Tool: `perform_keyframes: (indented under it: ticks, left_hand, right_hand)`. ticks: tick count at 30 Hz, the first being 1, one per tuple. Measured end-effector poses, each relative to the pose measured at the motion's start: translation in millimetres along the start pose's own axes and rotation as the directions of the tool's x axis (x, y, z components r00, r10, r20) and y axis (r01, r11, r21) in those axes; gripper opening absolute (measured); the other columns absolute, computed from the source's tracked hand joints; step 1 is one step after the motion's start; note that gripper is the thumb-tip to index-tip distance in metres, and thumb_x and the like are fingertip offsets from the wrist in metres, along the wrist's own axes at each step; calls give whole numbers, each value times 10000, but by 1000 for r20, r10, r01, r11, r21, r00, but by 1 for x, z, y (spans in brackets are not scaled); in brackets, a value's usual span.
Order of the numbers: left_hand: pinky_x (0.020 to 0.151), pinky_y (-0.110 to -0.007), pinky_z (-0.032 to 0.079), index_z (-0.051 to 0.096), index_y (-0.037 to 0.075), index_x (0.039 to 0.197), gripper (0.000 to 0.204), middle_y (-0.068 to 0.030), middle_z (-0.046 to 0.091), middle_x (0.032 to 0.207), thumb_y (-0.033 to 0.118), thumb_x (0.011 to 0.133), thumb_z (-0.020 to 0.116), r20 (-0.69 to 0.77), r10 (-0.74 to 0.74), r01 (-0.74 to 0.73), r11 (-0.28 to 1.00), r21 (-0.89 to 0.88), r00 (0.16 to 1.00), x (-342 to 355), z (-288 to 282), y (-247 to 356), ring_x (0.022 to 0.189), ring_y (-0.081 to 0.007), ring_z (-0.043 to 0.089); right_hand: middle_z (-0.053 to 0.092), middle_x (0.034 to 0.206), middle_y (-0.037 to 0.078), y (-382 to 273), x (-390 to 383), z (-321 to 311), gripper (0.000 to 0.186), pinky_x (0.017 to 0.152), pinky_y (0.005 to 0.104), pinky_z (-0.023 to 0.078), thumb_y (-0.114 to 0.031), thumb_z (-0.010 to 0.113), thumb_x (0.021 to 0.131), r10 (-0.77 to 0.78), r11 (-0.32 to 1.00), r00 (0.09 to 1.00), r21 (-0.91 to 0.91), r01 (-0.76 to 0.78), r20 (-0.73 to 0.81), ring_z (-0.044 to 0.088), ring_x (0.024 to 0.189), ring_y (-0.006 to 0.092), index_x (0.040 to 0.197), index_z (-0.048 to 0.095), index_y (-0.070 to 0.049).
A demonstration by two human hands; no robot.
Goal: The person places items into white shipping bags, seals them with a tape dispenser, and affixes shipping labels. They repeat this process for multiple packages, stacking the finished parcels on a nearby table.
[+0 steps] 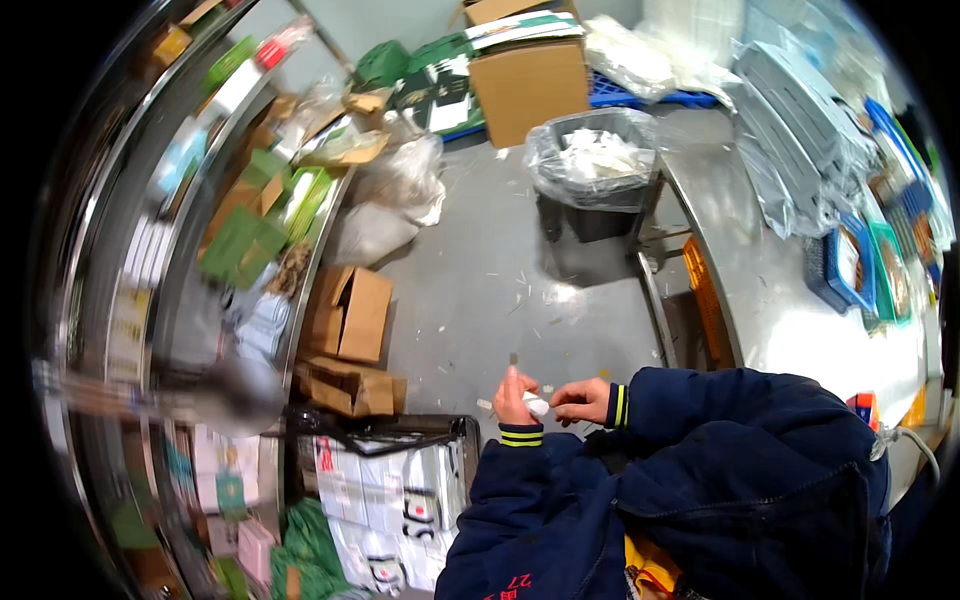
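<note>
My left hand (513, 400) is closed around a small white object (537, 405), whose kind I cannot make out. Its thumb points up and away from me. A small brownish piece (514, 359) shows just beyond that thumb; whether it touches the hand I cannot tell. Close by on the right, my right hand (583, 402) has its fingers curled together, the tips near the white object. Anything pinched in them is too small to name. Both sleeves are dark blue with yellow-striped cuffs.
Metal shelves (165, 215) with boxes and packages line the left. Open cardboard boxes (352, 312) and a black-edged crate of white packages (385, 490) stand beside them. A lined bin (590, 160) is ahead. A steel table (715, 190) with baskets (838, 268) runs along the right.
</note>
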State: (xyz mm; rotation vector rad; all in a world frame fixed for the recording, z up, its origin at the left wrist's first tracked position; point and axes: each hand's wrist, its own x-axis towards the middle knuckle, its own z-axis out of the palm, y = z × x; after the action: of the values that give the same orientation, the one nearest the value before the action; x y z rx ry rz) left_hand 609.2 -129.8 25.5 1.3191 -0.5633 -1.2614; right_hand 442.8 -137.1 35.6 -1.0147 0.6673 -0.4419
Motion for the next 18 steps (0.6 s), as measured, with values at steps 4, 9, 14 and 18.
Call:
perform_keyframes:
  ticks: [4,9,14,18]
  left_hand:
    - [575,-219,401,513,21,897,129,-35,524,819,140,868,472,486,60,-212,941,264,872,41,51,-18,681,-84,473]
    - [690,-220,410,485,26,1035,187,-41,524,909,101,866,459,671,41,-294,918,268,740,135,92,-23,765,-98,486]
    - [584,-303,395,497,4,750,186,-92,473,666,134,876,453,630,323,-642,667,378,706,291,181,16,610,-173,456]
    - [580,-388,381,495,-7,716,226,-155,509,677,152,873,458,580,472,-745,482,460,664,410,283,47,642,-294,497]
  right_hand:
    - [582,900,55,12,38,-29,269,701,255,463,-36,487,817,-318,939,877,9,344,-360,545,815,109,1083,510,-4]
    - [508,1157,122,-9,60,-101,426,841,274,431,-20,500,830,-194,894,881,293,340,-432,503,1038,163,1237,380,17]
    - [597,979,135,-33,57,-142,266,739,271,485,-86,474,858,57,909,575,281,309,-816,597,852,175,1095,489,35]
    - [622,887,109,-29,46,-141,204,658,253,488,-102,489,845,177,869,390,330,370,-904,610,775,156,1013,543,-1]
